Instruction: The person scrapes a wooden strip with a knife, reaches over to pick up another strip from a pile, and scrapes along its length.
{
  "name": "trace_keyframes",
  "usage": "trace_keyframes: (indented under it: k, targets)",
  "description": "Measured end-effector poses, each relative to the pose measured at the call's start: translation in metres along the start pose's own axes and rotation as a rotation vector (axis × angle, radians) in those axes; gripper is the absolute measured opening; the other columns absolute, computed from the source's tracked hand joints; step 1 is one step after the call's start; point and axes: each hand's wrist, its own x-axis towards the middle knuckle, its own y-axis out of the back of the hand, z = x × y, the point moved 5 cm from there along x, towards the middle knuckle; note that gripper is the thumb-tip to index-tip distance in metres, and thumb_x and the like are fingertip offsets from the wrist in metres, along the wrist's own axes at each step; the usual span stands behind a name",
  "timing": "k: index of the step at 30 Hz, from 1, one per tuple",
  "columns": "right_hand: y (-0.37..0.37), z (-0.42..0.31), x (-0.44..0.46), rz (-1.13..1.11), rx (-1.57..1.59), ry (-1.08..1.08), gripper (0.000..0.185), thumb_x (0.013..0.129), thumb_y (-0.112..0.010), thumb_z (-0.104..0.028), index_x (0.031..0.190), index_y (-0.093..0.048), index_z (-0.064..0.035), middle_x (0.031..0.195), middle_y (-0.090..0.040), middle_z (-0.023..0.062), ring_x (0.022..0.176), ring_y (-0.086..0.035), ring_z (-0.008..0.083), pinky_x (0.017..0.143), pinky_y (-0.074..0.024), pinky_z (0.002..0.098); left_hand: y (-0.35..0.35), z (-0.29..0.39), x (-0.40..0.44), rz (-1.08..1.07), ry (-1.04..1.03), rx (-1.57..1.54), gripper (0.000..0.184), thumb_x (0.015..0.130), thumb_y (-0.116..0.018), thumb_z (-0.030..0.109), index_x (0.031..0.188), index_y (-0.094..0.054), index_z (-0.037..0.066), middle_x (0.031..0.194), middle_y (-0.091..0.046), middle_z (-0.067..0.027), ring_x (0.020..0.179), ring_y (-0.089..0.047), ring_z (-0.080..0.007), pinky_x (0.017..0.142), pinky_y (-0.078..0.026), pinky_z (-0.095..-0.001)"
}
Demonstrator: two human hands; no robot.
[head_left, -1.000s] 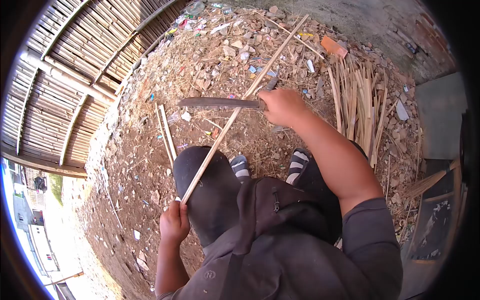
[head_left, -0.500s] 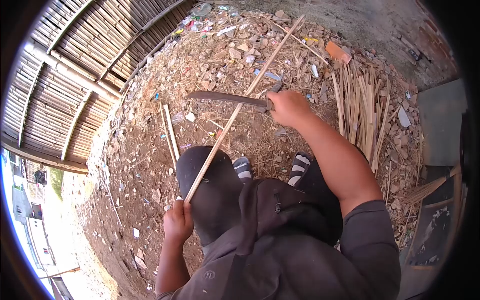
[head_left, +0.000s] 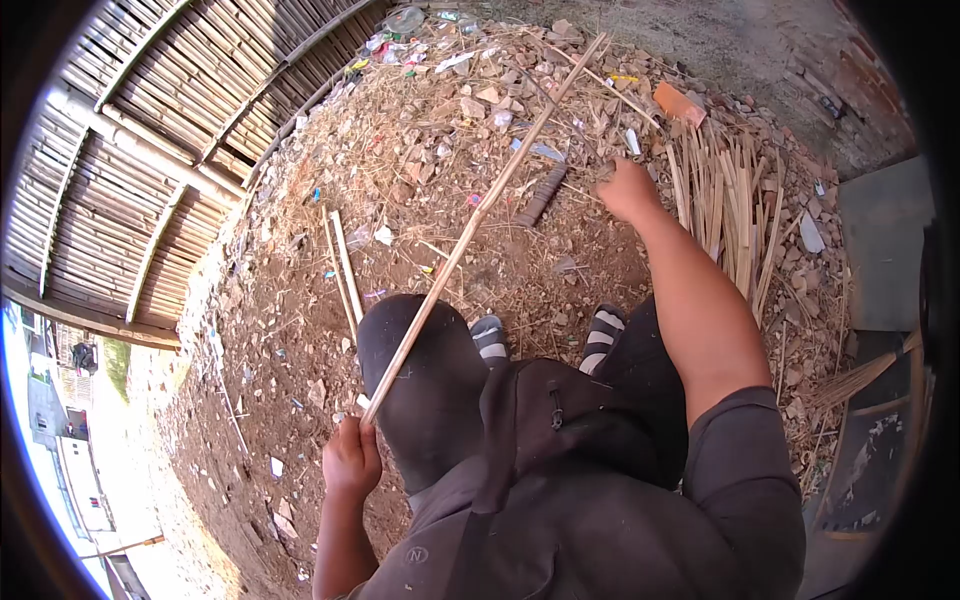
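Observation:
A long split bamboo strip [head_left: 476,218] slants from my left hand up and away, crossing over the left knee. The fingers of my left hand [head_left: 351,455] are closed on its near end. To the right of the strip, apart from it, my right hand [head_left: 628,190] is closed in a fist. A thin dark machete blade [head_left: 537,87] shows up and left of that fist, seen nearly edge-on; its handle is mostly hidden by the fingers. Below the blade, a dark ribbed piece [head_left: 544,195] lies on the ground.
Many bamboo strips [head_left: 735,205] are piled at right. Two short strips [head_left: 345,262] lie left of the knee. Litter and broken brick [head_left: 680,103] cover the ground. A bamboo fence [head_left: 160,140] stands at left, a wall [head_left: 720,50] at the back and a grey panel [head_left: 880,245] at right.
My right hand has moved right and slightly up, away from the bamboo strip. The machete blade has swung from lying across the strip to pointing away. My left hand has shifted slightly down.

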Motion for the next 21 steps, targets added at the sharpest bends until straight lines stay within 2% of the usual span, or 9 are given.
trace_keyframes:
  k: [4, 7, 8, 11, 12, 15, 18, 21]
  targets:
    - [0.006, -0.016, -0.011, 0.013, 0.088, 0.095, 0.036, 0.082, -0.070, -0.024, 0.111, -0.066, -0.0023, 0.102, -0.072, 0.0229, 0.100, -0.069, 0.0401, 0.086, -0.0545, 0.0486, -0.005, 0.006, 0.001, -0.020, -0.023, -0.075, 0.023, 0.102, -0.055, 0.022, 0.088, -0.052, 0.004, 0.065, -0.060, -0.0214, 0.059, -0.060, -0.0467, 0.054, -0.045, -0.0541]
    - [0.015, -0.047, -0.038, 0.051, 0.143, 0.278, 0.041, 0.081, -0.075, -0.026, 0.110, -0.065, 0.0010, 0.088, -0.070, 0.0230, 0.085, -0.070, 0.0384, 0.077, -0.0533, 0.0462, -0.004, 0.017, 0.005, -0.004, 0.020, -0.185, 0.025, 0.102, -0.056, 0.022, 0.086, -0.052, 0.003, 0.066, -0.060, -0.0222, 0.062, -0.060, -0.0458, 0.057, -0.046, -0.0519]
    - [0.018, -0.059, -0.045, -0.008, 0.067, 0.309, 0.038, 0.082, -0.075, -0.027, 0.108, -0.065, -0.0017, 0.084, -0.069, 0.0215, 0.081, -0.069, 0.0382, 0.073, -0.0530, 0.0469, -0.005, 0.017, 0.006, -0.020, 0.026, -0.208, 0.026, 0.102, -0.056, 0.022, 0.086, -0.052, 0.003, 0.067, -0.060, -0.0227, 0.063, -0.060, -0.0456, 0.057, -0.046, -0.0516]
    - [0.013, -0.091, -0.067, -0.123, -0.021, 0.600, 0.034, 0.081, -0.076, -0.026, 0.107, -0.066, -0.0060, 0.082, -0.068, 0.0193, 0.079, -0.069, 0.0391, 0.069, -0.0522, 0.0484, -0.006, 0.007, 0.002, -0.099, 0.069, -0.232, 0.027, 0.102, -0.056, 0.023, 0.085, -0.052, 0.002, 0.068, -0.059, -0.0241, 0.065, -0.060, -0.0452, 0.059, -0.045, -0.0515]
    - [-0.001, -0.097, -0.072, -0.156, -0.050, 0.684, 0.029, 0.078, -0.077, -0.026, 0.100, -0.065, -0.0097, 0.080, -0.067, 0.0155, 0.078, -0.069, 0.0391, 0.068, -0.0520, 0.0502, -0.008, 0.002, 0.002, -0.142, 0.090, -0.219, 0.027, 0.102, -0.056, 0.023, 0.085, -0.053, 0.002, 0.068, -0.059, -0.0244, 0.065, -0.060, -0.0451, 0.059, -0.044, -0.0518]
    - [-0.011, -0.128, -0.111, -0.259, -0.134, 0.833, 0.024, 0.076, -0.076, -0.024, 0.092, -0.064, -0.0109, 0.077, -0.067, 0.0130, 0.077, -0.069, 0.0377, 0.067, -0.0520, 0.0508, -0.006, 0.001, 0.003, -0.186, 0.108, -0.211, 0.027, 0.102, -0.056, 0.023, 0.085, -0.052, 0.002, 0.067, -0.058, -0.0245, 0.064, -0.059, -0.0455, 0.058, -0.043, -0.0523]
    - [-0.029, -0.140, -0.127, -0.236, -0.277, 0.925, 0.020, 0.076, -0.074, -0.023, 0.087, -0.062, -0.0111, 0.077, -0.067, 0.0117, 0.077, -0.069, 0.0365, 0.067, -0.0529, 0.0501, -0.008, 0.000, 0.004, -0.117, 0.033, -0.189, 0.026, 0.102, -0.056, 0.022, 0.085, -0.052, 0.002, 0.066, -0.058, -0.0232, 0.062, -0.059, -0.0456, 0.056, -0.043, -0.0524]
    - [-0.040, -0.111, -0.085, -0.325, -0.150, 0.695, 0.020, 0.076, -0.072, -0.021, 0.092, -0.066, -0.0100, 0.079, -0.069, 0.0137, 0.083, -0.071, 0.0363, 0.071, -0.0547, 0.0516, -0.023, -0.013, -0.001, -0.020, -0.030, -0.182, 0.024, 0.101, -0.056, 0.021, 0.086, -0.053, 0.003, 0.065, -0.058, -0.0213, 0.060, -0.059, -0.0452, 0.054, -0.043, -0.0524]
